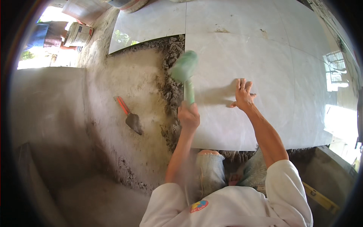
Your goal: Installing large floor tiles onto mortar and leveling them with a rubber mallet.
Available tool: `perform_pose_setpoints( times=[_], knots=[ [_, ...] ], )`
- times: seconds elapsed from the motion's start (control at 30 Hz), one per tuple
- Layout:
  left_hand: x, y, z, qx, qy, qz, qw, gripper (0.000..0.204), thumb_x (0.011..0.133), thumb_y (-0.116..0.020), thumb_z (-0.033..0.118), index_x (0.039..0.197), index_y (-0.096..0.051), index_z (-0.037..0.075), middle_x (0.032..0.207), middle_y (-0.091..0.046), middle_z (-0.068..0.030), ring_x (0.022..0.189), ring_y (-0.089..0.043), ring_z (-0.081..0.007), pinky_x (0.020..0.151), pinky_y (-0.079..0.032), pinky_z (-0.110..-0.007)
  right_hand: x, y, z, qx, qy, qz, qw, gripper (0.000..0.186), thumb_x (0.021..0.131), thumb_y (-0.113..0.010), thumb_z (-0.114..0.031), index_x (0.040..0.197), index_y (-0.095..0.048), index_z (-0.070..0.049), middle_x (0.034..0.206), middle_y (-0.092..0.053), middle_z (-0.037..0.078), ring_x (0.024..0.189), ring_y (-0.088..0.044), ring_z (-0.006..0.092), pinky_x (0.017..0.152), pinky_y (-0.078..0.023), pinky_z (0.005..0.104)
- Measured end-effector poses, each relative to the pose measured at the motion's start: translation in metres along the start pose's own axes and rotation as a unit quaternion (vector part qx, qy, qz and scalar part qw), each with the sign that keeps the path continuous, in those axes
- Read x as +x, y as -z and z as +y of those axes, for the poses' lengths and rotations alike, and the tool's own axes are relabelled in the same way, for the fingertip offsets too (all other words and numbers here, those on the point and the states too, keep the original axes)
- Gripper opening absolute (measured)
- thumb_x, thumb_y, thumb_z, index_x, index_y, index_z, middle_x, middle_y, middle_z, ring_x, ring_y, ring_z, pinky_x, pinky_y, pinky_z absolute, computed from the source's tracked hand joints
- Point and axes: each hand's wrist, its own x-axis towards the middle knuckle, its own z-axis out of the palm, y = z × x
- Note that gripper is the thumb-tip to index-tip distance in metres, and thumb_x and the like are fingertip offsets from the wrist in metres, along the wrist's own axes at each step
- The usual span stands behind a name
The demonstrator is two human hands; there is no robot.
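My left hand [189, 114] is wrapped round the handle of a green mallet [185, 66]. The mallet's head, smeared by motion, is raised near the left edge of a large pale floor tile [227, 121]. On that tile's glossy surface rests my right hand [244, 94], its fingers spread and nothing in them. Dark, crumbly mortar [172, 81] runs along the tile's left edge. To the left, on the bare rough floor, lies a pointed trowel [132, 122] with an orange-red handle.
More pale tiles [151, 20] cover the floor at the far side. A yellow spirit level [320, 197] lies at the lower right. At the upper left is a white bucket [78, 35] beside a person in blue [38, 36]. A low grey wall [49, 109] stands on the left.
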Motion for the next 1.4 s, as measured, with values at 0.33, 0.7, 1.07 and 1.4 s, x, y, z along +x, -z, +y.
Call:
perform_pose_setpoints(
  times=[0.33,0.7,1.07,1.4],
  knots=[
    [-0.017,0.004,-0.002,-0.051,-0.079,0.033,0.995,0.048,0.102,-0.036,0.043,0.091,-0.055,0.001,0.065,-0.06,-0.0189,0.06,-0.059,-0.0419,0.061,-0.046,-0.05,0.001,-0.001,0.001,0.003,-0.011,-0.002,1.0,0.131,0.058,-0.092,-0.027,0.154,-0.006,-0.009,0.16,-0.006,0.018,0.145,-0.006,0.0476,0.094,-0.037,0.0771],
    [-0.056,0.018,-0.002,0.158,0.044,-0.115,0.98,0.053,0.1,-0.034,0.048,0.095,-0.056,0.0,0.09,-0.066,-0.0279,0.093,-0.064,-0.0451,0.085,-0.046,-0.054,0.003,0.0,0.0,0.016,-0.009,0.015,1.0,0.129,0.057,-0.093,-0.023,0.154,-0.008,-0.01,0.16,-0.007,0.015,0.145,-0.008,0.0475,0.092,-0.036,0.0794],
    [-0.074,0.01,-0.028,0.216,0.22,-0.217,0.926,0.069,0.1,-0.026,0.056,0.12,-0.054,-0.005,0.104,-0.065,-0.0302,0.101,-0.06,-0.0483,0.088,-0.045,-0.056,0.0,-0.014,0.024,0.042,0.015,0.063,0.997,0.114,0.066,-0.088,-0.036,0.153,-0.018,-0.012,0.16,-0.011,0.006,0.147,-0.01,0.0351,0.098,-0.027,0.0795],
    [-0.154,0.04,-0.064,0.189,0.095,-0.116,0.97,0.057,0.099,-0.049,0.047,0.1,-0.064,-0.008,0.09,-0.065,-0.0299,0.086,-0.063,-0.046,0.071,-0.05,-0.049,-0.163,-0.122,0.228,0.072,-0.064,0.211,0.973,0.109,0.078,-0.061,-0.071,0.153,-0.018,-0.005,0.16,-0.015,0.018,0.149,-0.013,0.032,0.113,-0.019,0.0574]
  ],
)
